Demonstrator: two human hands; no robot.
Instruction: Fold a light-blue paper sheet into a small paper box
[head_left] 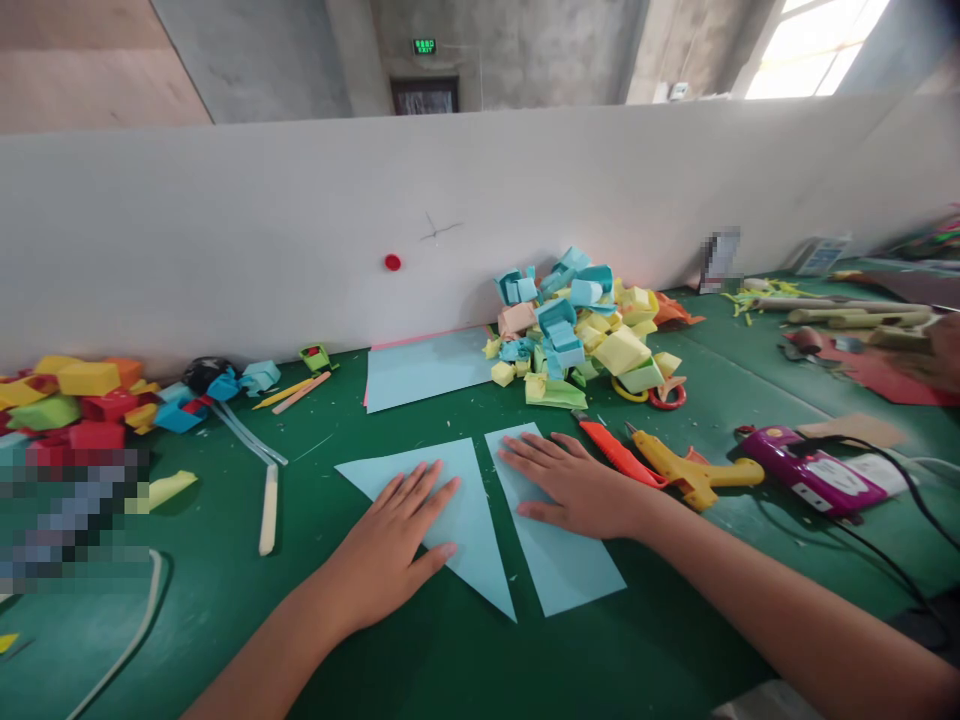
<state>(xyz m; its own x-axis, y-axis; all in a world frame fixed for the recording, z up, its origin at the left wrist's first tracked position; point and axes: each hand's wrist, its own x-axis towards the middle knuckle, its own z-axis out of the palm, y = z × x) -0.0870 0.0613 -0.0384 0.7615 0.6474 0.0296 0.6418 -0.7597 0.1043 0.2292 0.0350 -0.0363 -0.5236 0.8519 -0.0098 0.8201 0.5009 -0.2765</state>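
Observation:
Under my left hand [405, 545] lies a light blue paper triangle [474, 520] on the green table; the fingers are stretched out flat on it. My right hand [566, 485] rests flat, fingers spread, on a light blue paper strip [566, 575], roughly rectangular. A narrow gap of green tabletop separates the two pieces. Just right of my right hand are an orange-red utility knife [619, 455] and a yellow glue gun [690, 470]. Behind the hands, a light blue paper sheet [427, 370] lies with a pink edge showing beneath it.
Folded blue and yellow paper shapes [574, 325] are heaped by the white partition [247, 240], with red-handled scissors [667, 393] beside them. At left are colourful paper shapes [82, 400] and a white-handled tool [268, 510]. A purple device [814, 470] with black cable sits right.

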